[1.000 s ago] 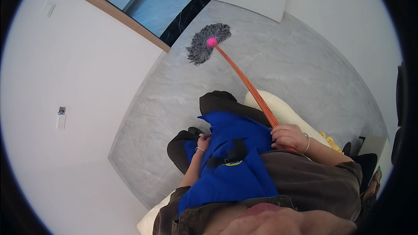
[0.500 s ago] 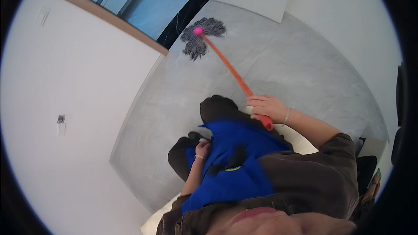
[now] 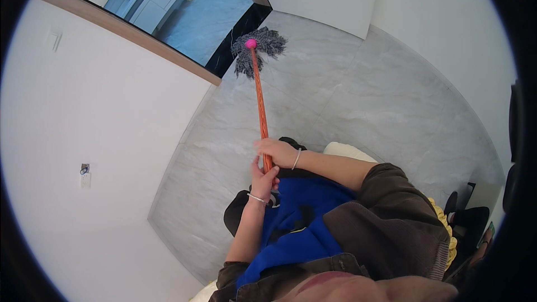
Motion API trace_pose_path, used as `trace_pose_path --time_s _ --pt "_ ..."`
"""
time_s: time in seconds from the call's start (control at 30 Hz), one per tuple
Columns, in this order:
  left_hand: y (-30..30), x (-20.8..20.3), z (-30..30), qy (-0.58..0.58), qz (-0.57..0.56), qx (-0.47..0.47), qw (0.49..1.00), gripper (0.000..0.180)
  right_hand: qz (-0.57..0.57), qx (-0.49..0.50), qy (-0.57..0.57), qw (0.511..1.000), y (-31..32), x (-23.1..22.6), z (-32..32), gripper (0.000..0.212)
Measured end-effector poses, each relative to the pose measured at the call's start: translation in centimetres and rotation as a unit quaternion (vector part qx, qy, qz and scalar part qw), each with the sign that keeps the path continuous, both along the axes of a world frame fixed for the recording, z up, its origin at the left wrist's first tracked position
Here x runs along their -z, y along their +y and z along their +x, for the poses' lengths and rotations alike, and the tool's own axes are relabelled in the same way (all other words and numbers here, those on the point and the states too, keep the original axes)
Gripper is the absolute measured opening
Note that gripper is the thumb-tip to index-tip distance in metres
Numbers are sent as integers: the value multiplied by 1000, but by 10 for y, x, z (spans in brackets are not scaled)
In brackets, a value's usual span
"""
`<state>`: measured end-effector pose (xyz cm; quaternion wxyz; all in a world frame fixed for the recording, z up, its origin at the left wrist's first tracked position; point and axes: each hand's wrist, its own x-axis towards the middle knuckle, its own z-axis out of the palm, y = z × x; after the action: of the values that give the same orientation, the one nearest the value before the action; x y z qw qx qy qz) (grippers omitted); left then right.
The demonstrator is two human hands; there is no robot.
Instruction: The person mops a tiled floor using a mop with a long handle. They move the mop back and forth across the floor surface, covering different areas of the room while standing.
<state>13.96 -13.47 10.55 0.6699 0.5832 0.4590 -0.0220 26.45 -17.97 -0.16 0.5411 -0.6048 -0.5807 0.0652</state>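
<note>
From the hands, the grey string-mop head [image 3: 271, 42] lies close to twelve o'clock, slightly toward eleven, partly overlapping the black marble threshold [image 3: 220, 65]. The wood-grain handle [image 3: 260, 103] follows this same line. The right hand [image 3: 278, 152] grips it, nearer the head; the left hand [image 3: 262, 180] is closed around its lower end.

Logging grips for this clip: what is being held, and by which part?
The mop, by the near end of its handle: right hand ahead, left hand behind.
</note>
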Motion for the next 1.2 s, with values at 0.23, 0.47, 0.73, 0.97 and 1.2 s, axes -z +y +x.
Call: trace_pose_path --time_s 0.23,0.47,0.73,0.97,1.2 --pt "-12 43 -42 16 -167 -56 984 39 -231 26 712 663 5 44 -5 35" --pt "1 104 -62 36 185 -14 982 52 -185 59 848 493 81 84 -24 16" --pt "55 116 68 80 368 146 915 61 -108 188 781 585 137 110 88 22" --pt "28 83 136 41 362 283 887 73 -97 210 763 603 86 88 157 27" --pt "2 69 76 17 352 313 882 73 -82 208 763 606 48 77 99 31"
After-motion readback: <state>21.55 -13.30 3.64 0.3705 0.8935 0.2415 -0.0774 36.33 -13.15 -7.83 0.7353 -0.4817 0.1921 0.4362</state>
